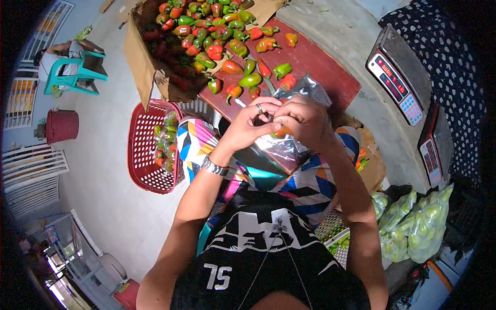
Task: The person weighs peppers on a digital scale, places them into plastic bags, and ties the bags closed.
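Observation:
Both hands meet over my lap with fingertips pinched together. My left hand (251, 123), with a ring and a wristwatch, is closed at the gathered part of a clear plastic bag (291, 148). Opposite it, my right hand (306, 122) also pinches at the bag; the exact grip is hidden by the fingers. A red and green pepper (279, 134) shows just below the fingertips. Beyond the hands, loose clear plastic (313, 89) lies on the red table (330, 67). Several loose peppers (251, 80) are near it, beside a thin blade-like object (270, 86).
A cardboard box (139, 64) of red and green peppers stands at the far left of the table. Left of my knees is a red basket (135, 150) with bagged peppers. At right are two digital scales (395, 85) and bagged green produce (426, 227). A person (57, 59) sits far left.

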The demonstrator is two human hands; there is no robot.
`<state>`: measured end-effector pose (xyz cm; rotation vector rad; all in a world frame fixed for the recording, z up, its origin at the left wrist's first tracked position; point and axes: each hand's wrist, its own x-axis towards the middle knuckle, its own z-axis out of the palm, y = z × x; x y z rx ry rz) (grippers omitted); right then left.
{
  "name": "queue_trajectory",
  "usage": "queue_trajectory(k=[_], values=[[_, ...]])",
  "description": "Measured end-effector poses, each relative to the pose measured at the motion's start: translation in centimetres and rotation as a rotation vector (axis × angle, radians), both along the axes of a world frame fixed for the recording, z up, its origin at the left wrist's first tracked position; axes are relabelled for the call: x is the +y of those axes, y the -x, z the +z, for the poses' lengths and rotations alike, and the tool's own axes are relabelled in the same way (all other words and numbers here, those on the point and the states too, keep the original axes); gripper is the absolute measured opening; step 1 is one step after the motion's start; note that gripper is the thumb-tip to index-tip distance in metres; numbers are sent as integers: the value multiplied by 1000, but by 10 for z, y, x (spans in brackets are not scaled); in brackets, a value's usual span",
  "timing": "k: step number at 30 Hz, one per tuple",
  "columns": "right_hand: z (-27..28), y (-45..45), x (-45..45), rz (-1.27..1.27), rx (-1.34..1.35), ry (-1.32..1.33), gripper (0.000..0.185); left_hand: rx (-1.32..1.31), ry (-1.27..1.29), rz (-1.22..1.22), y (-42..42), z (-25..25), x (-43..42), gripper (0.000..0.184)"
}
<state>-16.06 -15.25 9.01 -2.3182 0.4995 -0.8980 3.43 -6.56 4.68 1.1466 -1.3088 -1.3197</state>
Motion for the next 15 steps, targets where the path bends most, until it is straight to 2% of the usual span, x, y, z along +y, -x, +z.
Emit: queue_trajectory(k=[1,2,5,6,9,10,11,15], values=[[8,-3,-4,63,-29,162,10,-27,24,22,1,2,1,27],[12,-5,-2,25,-18,125,11,-23,94,64,4,3,2,23],[25,-14,-6,71,-87,44,14,-58,30,78,1,22,8,22],[31,-18,-2,85,-119,27,14,-174,144,57,-3,26,9,25],[53,-34,0,125,-168,10,12,385,14,71,-12,51,20,30],[59,-38,-3,135,-150,14,12,377,-36,17,-20,53,19,34],[63,-42,-6,143,-133,25,11,336,-56,61,-24,48,19,30],[69,-48,-14,146,-76,105,16,284,62,86,-28,49,20,22]])
